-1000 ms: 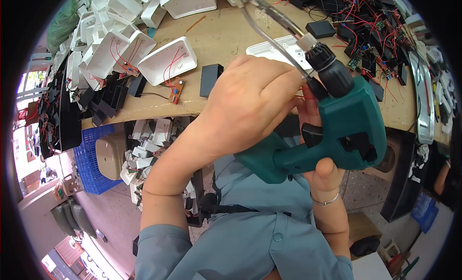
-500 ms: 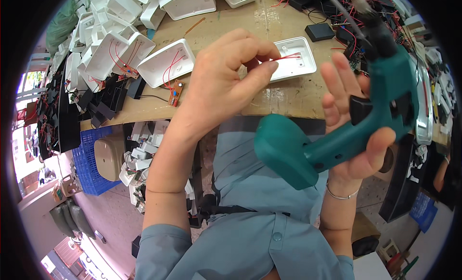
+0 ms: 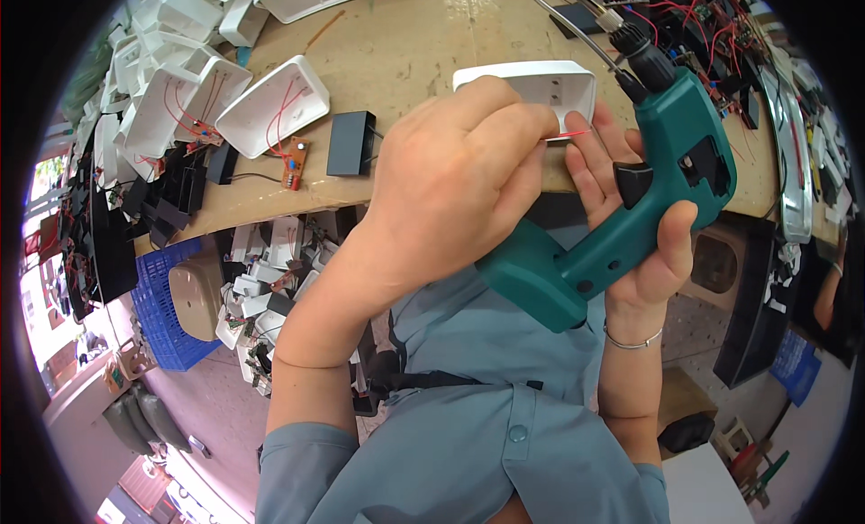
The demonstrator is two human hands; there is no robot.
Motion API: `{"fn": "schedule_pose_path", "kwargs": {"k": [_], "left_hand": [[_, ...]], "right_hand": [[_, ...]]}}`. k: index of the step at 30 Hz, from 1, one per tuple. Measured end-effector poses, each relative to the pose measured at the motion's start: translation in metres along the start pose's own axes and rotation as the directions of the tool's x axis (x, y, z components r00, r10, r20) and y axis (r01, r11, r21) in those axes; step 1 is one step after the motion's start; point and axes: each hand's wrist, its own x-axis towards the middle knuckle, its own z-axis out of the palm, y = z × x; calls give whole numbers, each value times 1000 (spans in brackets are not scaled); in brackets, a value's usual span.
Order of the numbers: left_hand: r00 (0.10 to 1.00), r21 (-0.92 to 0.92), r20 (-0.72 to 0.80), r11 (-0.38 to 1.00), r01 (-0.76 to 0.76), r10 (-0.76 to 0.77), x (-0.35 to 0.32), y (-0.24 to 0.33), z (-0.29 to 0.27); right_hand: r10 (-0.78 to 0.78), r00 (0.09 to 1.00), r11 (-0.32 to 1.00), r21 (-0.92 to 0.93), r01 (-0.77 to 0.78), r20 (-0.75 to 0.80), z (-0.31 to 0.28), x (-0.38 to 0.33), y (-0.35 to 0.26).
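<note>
My left hand (image 3: pixel 455 186) pinches thin red wires (image 3: pixel 569 133) between thumb and fingers, over the near edge of a shallow white plastic casing (image 3: pixel 557 90). The casing looks tilted, and my left hand hides part of it. Across my right palm lies a green pistol-shaped soldering gun (image 3: pixel 656 177) with a black trigger and a metal tube at its front. My right hand (image 3: pixel 644 276) keeps it in place with the thumb, while its other fingers stretch to the casing's near right corner, close to the wires' ends. I cannot tell if they touch.
A white casing (image 3: pixel 261 105) with a wired circuit board (image 3: pixel 294 162) lies at the left, beside a black box (image 3: pixel 351 144). White casings pile up at the far left. Black boxes and red wires (image 3: pixel 712 37) crowd the far right. A blue crate (image 3: pixel 176 299) stands below the table.
My left hand has moved right and closer to my right hand with the wires. The soldering gun has shifted left. The casing is more tilted, and the whole view has shifted slightly.
</note>
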Motion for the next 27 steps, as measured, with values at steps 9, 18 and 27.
{"fn": "schedule_pose_path", "kwargs": {"k": [9,18,27], "left_hand": [[983,151,-54,975,-163,173,-13,-1,18],[991,21,132,999,27,-30,-12,9,9],[963,210,115,942,-263,244,-4,4,5]], "right_hand": [[-13,998,999,-48,10,-55,-2,-15,-2],[40,999,998,-52,-40,-13,-5,-15,0],[36,999,993,-111,-35,9,-11,-18,-2]]}}
